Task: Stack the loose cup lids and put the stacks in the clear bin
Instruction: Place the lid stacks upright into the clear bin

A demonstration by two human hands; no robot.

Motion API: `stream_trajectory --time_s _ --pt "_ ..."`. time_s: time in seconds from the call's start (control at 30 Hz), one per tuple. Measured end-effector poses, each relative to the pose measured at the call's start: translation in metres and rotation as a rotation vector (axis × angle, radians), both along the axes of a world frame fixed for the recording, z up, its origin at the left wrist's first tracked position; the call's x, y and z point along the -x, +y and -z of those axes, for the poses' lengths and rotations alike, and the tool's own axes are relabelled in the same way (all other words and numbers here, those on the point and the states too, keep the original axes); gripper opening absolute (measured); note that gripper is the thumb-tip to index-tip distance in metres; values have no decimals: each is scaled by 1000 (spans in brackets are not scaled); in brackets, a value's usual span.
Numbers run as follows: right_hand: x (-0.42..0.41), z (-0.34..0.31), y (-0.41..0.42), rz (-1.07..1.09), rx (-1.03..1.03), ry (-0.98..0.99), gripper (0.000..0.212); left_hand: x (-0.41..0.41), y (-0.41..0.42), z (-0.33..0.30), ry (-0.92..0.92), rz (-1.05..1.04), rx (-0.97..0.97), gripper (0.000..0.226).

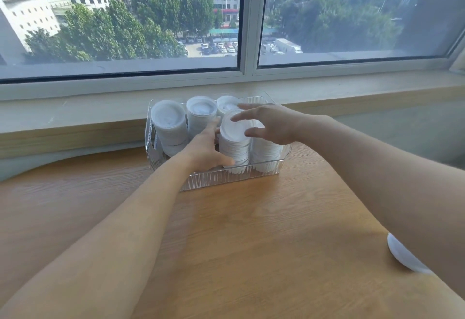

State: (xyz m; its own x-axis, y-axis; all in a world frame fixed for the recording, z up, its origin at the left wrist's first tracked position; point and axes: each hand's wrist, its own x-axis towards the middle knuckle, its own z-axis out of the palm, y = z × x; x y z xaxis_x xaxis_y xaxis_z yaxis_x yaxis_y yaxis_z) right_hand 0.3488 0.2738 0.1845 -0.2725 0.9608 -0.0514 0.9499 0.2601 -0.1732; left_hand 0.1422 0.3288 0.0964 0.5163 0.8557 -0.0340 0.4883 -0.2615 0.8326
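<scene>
A clear ribbed bin (221,179) stands at the far edge of the wooden table, against the window ledge. Inside it stand several stacks of white cup lids. The front middle stack (235,142) is between my hands. My left hand (206,151) reaches into the bin and grips this stack's left side, thumb low across its front. My right hand (269,123) hovers over the top of the stack with fingers spread and relaxed; whether they touch the top lid is unclear. One loose white lid (402,255) lies on the table at the right, partly under my right forearm.
The wooden table (239,243) stretches toward me from the bin. A pale window ledge (75,110) and large window run behind the bin. More lid stacks fill the bin's back left (169,127), back middle (201,115) and right side (266,155).
</scene>
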Motion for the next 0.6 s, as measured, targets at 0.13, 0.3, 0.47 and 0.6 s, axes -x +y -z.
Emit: stream_trajectory --time_s 0.13,0.3,0.47,0.6 --pt "2 5 0 16 -8 -26 55 -6 -5 -5 -47 -24 -4 122" --pt "2 23 14 -3 12 -50 62 -4 2 2 -42 -51 -70 120" --pt "5 26 13 12 -15 -24 68 0 4 9 -21 -71 -141 117" --pt "5 20 8 24 -35 -5 72 0 2 8 6 -84 -158 116"
